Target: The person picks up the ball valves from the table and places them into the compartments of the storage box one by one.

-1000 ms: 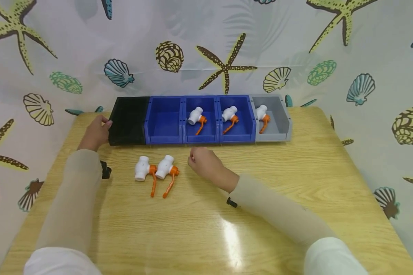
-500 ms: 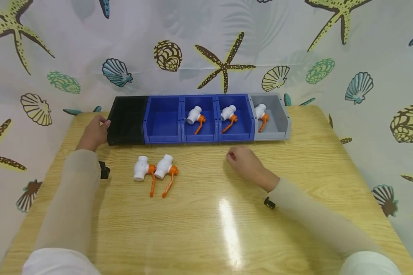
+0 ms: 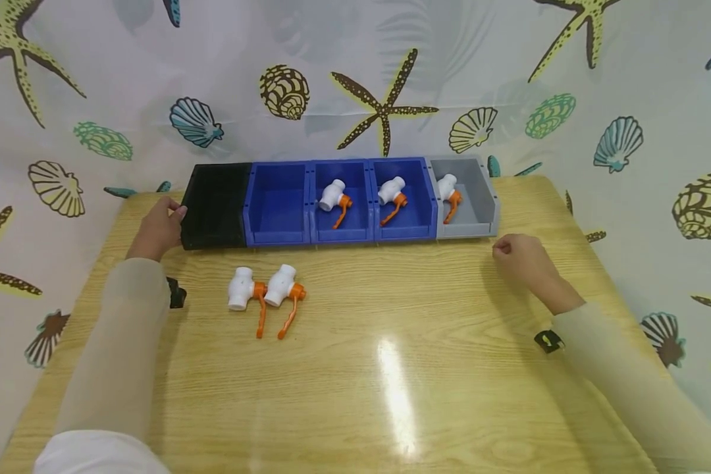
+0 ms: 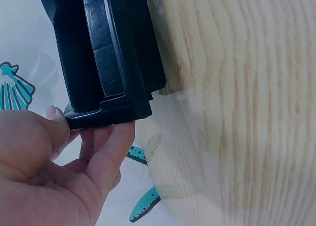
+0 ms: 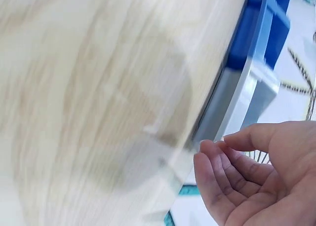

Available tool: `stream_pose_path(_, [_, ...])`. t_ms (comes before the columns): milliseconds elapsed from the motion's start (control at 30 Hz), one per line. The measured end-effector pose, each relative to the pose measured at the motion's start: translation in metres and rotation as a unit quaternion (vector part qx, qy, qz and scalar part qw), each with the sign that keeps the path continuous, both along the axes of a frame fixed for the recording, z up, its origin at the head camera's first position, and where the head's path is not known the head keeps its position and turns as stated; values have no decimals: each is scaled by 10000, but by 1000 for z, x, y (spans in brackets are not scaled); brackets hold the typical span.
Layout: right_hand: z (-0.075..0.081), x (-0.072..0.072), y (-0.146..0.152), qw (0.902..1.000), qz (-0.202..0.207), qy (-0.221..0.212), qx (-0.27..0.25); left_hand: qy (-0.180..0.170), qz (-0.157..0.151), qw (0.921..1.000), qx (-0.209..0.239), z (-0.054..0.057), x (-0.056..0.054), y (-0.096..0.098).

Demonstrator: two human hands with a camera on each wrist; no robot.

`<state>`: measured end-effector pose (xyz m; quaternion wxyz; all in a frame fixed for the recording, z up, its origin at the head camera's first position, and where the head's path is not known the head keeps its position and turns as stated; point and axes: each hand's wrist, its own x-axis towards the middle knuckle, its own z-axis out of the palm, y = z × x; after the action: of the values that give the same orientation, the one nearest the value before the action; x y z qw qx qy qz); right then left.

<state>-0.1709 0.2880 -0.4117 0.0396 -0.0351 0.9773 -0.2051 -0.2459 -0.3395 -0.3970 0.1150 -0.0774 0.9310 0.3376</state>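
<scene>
- Five bins stand side by side in one row, upper centre of the head view: black bin [image 3: 214, 239], left blue bin [image 3: 278, 237], middle blue bin [image 3: 342, 234], right blue bin [image 3: 406, 232], grey bin [image 3: 467, 230].
- Left hand [image 3: 157, 230], left of frame: clamped on the black bin's outer side wall, thumb at the rim, fingers against the outside.
- Right hand [image 3: 526, 264], right of frame: fingers curled, thumb and fingertips together. Position: just beside the grey bin's near right corner; contact cannot be confirmed.
- Valves in bins, white bodies with orange handles: middle valve [image 3: 332, 195] in the middle blue bin, right valve [image 3: 391, 191] in the right blue bin, end valve [image 3: 447, 187] against the grey bin's left wall.
- Loose valves, left of centre: first loose valve [image 3: 241, 288] and second loose valve [image 3: 281, 286], flat on the wooden table [image 3: 332, 395], handles toward the bottom of frame.
- Backdrop: shell-and-starfish cloth [image 3: 231, 52], top of frame.
</scene>
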Motion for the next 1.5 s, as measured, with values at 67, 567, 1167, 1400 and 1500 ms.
stream_pose_path(67, [5, -2, 12, 9998, -173, -105, -50, -7, 10, 10000, 6, 0, 0, -1])
stream_pose_path(567, [31, -53, 30, 9942, -568, -278, -872, -17, 92, 10000, -31, 0, -3, -2])
stream_pose_path(1167, [49, -115, 13, 9695, -592, -1928, -1392, -100, 96, 9999, -7, -8, 1, -4])
stream_pose_path(1400, [49, -123, 20, 9386, -908, -2558, -2132, 27, 83, 10000, -3, -4, 0, -4])
stream_pose_path(1500, [47, -126, 21, 9271, -1140, -2660, -2381, 20, 106, 9999, -30, -2, -1, -3])
